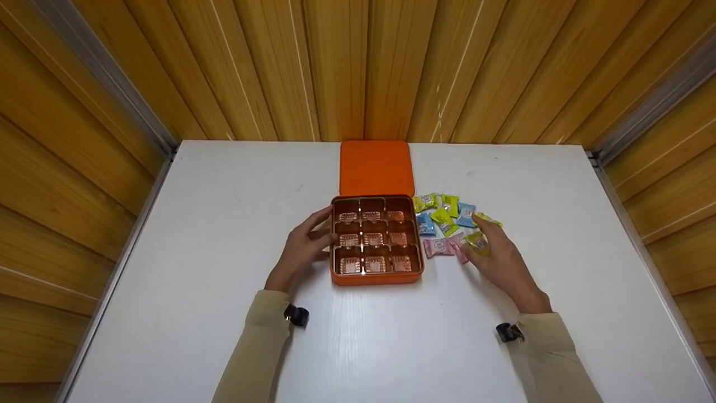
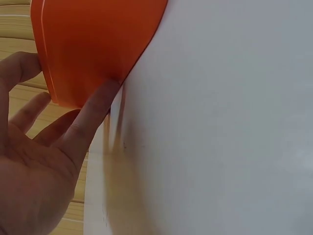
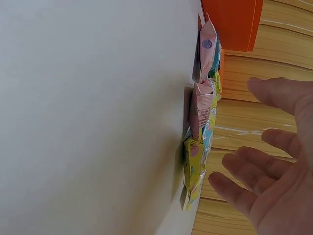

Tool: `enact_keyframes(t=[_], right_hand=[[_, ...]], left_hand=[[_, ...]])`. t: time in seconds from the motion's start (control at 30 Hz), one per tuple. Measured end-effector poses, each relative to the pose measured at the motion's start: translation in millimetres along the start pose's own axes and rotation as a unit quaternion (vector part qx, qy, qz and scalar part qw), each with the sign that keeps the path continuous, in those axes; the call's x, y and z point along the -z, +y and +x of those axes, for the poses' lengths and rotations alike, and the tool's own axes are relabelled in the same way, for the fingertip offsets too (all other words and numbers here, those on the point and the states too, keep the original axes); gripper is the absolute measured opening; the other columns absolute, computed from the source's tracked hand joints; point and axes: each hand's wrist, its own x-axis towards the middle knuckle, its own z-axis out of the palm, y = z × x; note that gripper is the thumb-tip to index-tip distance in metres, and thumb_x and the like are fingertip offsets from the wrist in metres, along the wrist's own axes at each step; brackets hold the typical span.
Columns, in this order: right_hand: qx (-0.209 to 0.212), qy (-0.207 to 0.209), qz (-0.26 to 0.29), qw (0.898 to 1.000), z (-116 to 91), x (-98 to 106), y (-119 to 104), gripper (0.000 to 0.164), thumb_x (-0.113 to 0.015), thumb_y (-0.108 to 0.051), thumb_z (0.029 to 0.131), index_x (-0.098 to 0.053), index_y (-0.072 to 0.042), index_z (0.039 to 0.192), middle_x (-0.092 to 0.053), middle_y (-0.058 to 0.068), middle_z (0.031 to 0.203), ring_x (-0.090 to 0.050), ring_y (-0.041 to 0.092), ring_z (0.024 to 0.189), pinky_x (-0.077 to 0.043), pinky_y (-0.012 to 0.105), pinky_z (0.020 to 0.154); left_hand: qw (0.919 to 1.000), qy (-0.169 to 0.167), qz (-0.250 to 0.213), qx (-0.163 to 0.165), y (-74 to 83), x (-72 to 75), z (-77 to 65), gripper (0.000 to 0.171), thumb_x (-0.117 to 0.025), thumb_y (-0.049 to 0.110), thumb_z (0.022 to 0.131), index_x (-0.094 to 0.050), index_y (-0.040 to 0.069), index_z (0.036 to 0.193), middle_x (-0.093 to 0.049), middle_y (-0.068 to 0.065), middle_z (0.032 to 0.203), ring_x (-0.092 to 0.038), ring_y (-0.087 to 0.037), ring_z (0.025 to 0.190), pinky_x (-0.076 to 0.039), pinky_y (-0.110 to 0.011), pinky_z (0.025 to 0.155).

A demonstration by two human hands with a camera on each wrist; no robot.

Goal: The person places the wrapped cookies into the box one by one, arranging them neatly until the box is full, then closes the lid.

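Note:
An orange square tin [image 1: 376,280] stands on the table with a brown insert divided into several compartments, and I see nothing in them. My left hand [image 1: 301,251] rests its fairly straight fingertips against the tin's left side; the left wrist view shows the fingers [image 2: 100,95] touching the orange wall. To the right of the tin lies a loose group of wrapped candies: a pink candy [image 1: 438,247], a blue candy [image 1: 466,214], a yellow candy [image 1: 444,221] and several more. Just above their right side hovers my right hand [image 1: 503,263], fingers spread and holding nothing.
Behind the tin lies its orange lid [image 1: 376,168], flat against the tin's back edge. The white table [image 1: 224,196] ends at a wood-patterned wall [image 1: 335,67], with similar panels at left and right.

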Motion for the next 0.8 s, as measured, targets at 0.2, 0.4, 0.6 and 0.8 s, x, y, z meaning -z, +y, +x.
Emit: enact_keyframes(t=[0.2, 0.4, 0.6, 0.8], right_hand=[[0.002, 0.015, -0.013, 1.000, 0.8, -1.8, 3.7, 0.070, -0.073, -0.017, 0.102, -0.039, -0.002, 0.162, -0.037, 0.026, 0.164, -0.027, 0.047, 0.154, -0.027, 0.064, 0.122], [0.016, 0.046, -0.042, 0.998, -0.7, -3.2, 10.5, 0.062, -0.077, -0.011, 0.099, -0.049, 0.003, 0.153, -0.047, 0.028, 0.154, -0.037, 0.048, 0.148, -0.033, 0.063, 0.119], [0.009, 0.052, -0.067, 0.996, -1.7, -5.5, 14.7, 0.061, -0.079, -0.014, 0.098, -0.053, 0.004, 0.150, -0.052, 0.028, 0.146, -0.045, 0.047, 0.142, -0.038, 0.063, 0.116], [0.012, 0.052, -0.078, 0.996, -2.8, -5.9, 17.7, 0.061, -0.079, -0.011, 0.097, -0.054, 0.006, 0.149, -0.055, 0.029, 0.141, -0.050, 0.047, 0.136, -0.043, 0.062, 0.112]], left_hand=[[0.9999, 0.010, 0.009, -0.004, -3.0, -0.6, 0.8, 0.068, -0.072, 0.008, 0.097, -0.052, 0.024, 0.160, -0.048, -0.005, 0.162, -0.066, -0.033, 0.126, -0.065, -0.043, 0.077], [0.9999, 0.012, 0.001, 0.005, -3.4, -2.0, 1.3, 0.068, -0.071, 0.007, 0.097, -0.052, 0.026, 0.160, -0.049, -0.005, 0.162, -0.064, -0.034, 0.129, -0.065, -0.043, 0.076], [0.9998, 0.017, 0.008, 0.011, -0.9, -3.1, 0.3, 0.068, -0.071, 0.008, 0.098, -0.052, 0.030, 0.160, -0.049, -0.003, 0.161, -0.062, -0.034, 0.132, -0.065, -0.043, 0.076], [0.9999, 0.015, 0.000, 0.005, -1.4, -2.7, 0.1, 0.069, -0.071, 0.007, 0.097, -0.052, 0.029, 0.159, -0.049, -0.003, 0.161, -0.062, -0.034, 0.132, -0.065, -0.044, 0.077]])
